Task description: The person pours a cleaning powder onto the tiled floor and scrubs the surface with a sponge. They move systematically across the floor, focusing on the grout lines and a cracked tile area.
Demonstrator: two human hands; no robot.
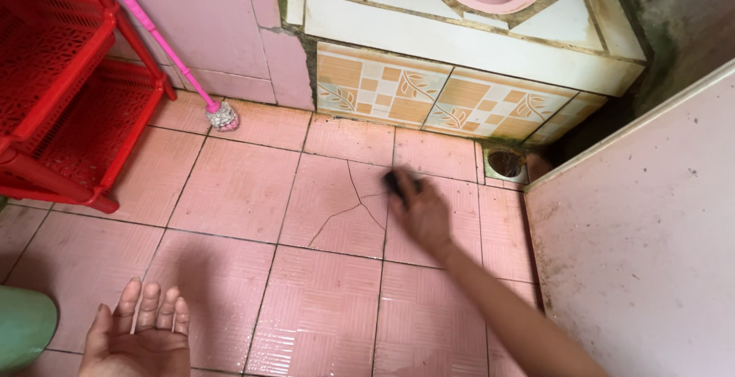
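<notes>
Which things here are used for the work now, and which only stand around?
In use: right hand, dark scrubber it holds, cracked pink floor tile.
Standing around: red plastic rack, pink-handled brush, floor drain, green object, left hand, empty.

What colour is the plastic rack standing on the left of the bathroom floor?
The rack is bright red with lattice shelves, seen clearly in the head view.

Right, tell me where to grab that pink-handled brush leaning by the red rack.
Probably grip the pink handle partway up, coming from the right, open-floor side. It slants up-left against the wall with its bristled head on the tiles, and the red rack crowds its left.
</notes>
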